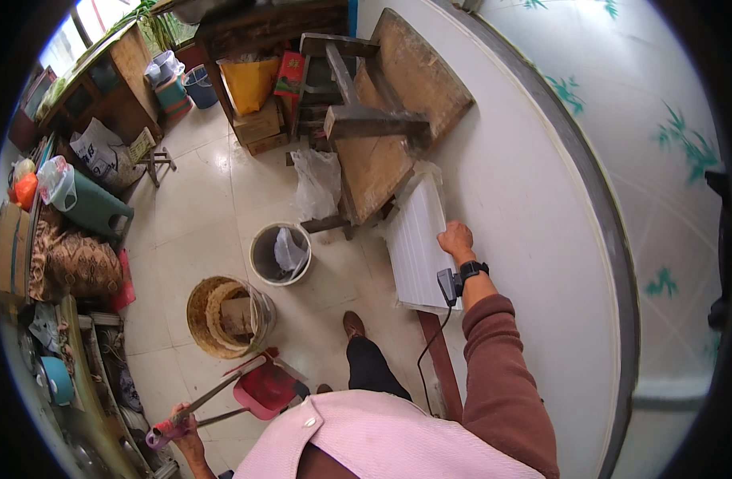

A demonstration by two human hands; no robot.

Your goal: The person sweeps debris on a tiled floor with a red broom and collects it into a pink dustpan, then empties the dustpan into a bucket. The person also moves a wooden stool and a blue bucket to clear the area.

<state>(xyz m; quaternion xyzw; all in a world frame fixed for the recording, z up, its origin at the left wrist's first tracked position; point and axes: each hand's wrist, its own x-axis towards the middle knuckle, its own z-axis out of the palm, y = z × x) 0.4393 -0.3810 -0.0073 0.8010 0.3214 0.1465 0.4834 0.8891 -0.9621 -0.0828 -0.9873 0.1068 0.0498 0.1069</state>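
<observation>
My left hand (187,432) grips two handles together at the lower left. One is the stick of a broom (222,389), whose head lies near the floor. The other, ending in a purple loop, belongs to a red and pink dustpan (265,392) beside the broom. Over on the right, my right hand (456,240) is closed at the side edge of a white ribbed panel (420,245) with clear plastic about it. The panel leans by the white wall; my fingertips are partly hidden. A black device with a cable is strapped to my right wrist.
A dirty bucket (201,317) and a grey-rimmed bucket (253,263) stand on the tiled floor ahead. Beyond the panel, a wooden table (378,161) rests on its side against the wall. A green stool (96,200) and cluttered shelves line the left.
</observation>
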